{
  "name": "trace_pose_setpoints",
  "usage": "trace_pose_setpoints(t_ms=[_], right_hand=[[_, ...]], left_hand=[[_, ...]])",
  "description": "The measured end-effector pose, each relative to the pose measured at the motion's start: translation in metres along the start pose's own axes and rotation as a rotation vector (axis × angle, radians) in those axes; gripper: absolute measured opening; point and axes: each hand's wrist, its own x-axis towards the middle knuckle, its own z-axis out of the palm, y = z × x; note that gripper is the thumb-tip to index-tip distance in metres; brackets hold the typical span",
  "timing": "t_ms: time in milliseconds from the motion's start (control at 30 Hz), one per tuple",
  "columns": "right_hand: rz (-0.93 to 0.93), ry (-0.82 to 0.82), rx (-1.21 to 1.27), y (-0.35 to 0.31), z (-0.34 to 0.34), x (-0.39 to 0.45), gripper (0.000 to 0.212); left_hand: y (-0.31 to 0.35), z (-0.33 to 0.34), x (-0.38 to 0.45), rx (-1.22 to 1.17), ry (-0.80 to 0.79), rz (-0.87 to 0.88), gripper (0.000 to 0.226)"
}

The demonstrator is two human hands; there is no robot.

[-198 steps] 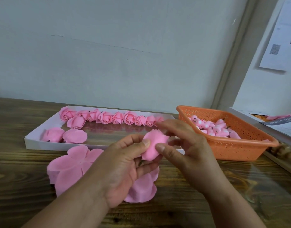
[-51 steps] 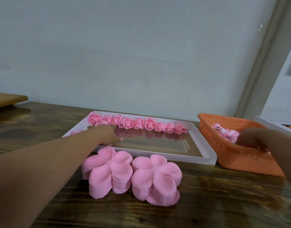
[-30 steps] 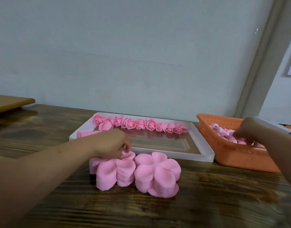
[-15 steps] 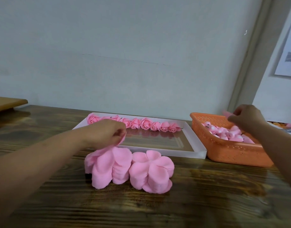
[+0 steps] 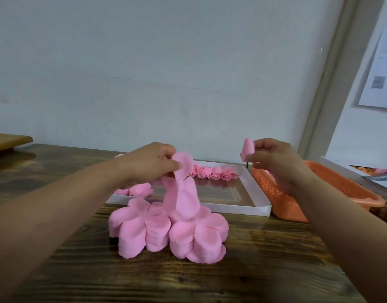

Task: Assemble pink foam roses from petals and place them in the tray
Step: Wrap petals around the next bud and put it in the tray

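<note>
Both hands (image 5: 154,164) (image 5: 273,158) above table edge (image 5: 242,287)

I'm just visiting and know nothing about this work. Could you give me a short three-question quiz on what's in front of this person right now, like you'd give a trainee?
1. True or false: the left hand pinches a petal sheet lifted off the petal stacks.
2. What does the right hand hold? A) scissors B) a pink rose bud C) nothing
3. Fill in: the finished roses line the far side of the white ____.

Key: 1 true; 2 B; 3 tray.
</note>
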Motion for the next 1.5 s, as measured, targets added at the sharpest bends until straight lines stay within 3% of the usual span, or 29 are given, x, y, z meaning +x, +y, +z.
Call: trace_pose_setpoints(t_ms=[133,233,367,600,767,867,1133,1300,1400,1500], right_hand=[[-0.026,-0.036,0.131,-0.009,0.012,-0.012,0.017],[-0.063,-0.078,0.229,-0.013,0.019,-0.022,0.025],[-0.040,-0.135,0.356,-0.017,0.030,-0.034,0.017],[-0.169,-0.322,0.312,-0.013,0.043,-0.046,0.023],[-0.201,-0.351,0.296,-0.012,0.044,-0.047,0.021],[-0.206,-0.356,0.287,-0.012,0.044,-0.046,0.022],[-0.184,-0.346,0.232,0.002,0.046,-0.048,0.022],[-0.233,-0.244,0.149,0.000,0.043,-0.048,0.021],[-0.277,-0.205,-0.100,-0.003,0.038,-0.050,0.021],[-0.282,-0.263,-0.229,-0.007,0.034,-0.054,0.015]], left_hand=[[0.007,0.016,0.001,-0.048,0.027,-0.014,0.020],[0.008,0.030,0.000,-0.361,0.053,-0.133,0.028],[0.010,0.048,0.002,-0.637,0.125,-0.280,0.033],[0.015,0.062,0.004,-0.824,0.059,-0.347,0.050],[0.020,0.057,0.001,-0.866,0.015,-0.390,0.012],[0.017,0.055,0.002,-0.841,0.028,-0.425,0.007],[0.023,0.049,-0.002,-0.970,-0.090,-0.431,0.028],[0.023,0.049,-0.008,-1.168,-0.186,-0.411,0.052],[0.023,0.053,-0.016,-1.134,-0.178,-0.401,0.035],[0.024,0.057,-0.023,-0.941,-0.128,-0.374,0.022]])
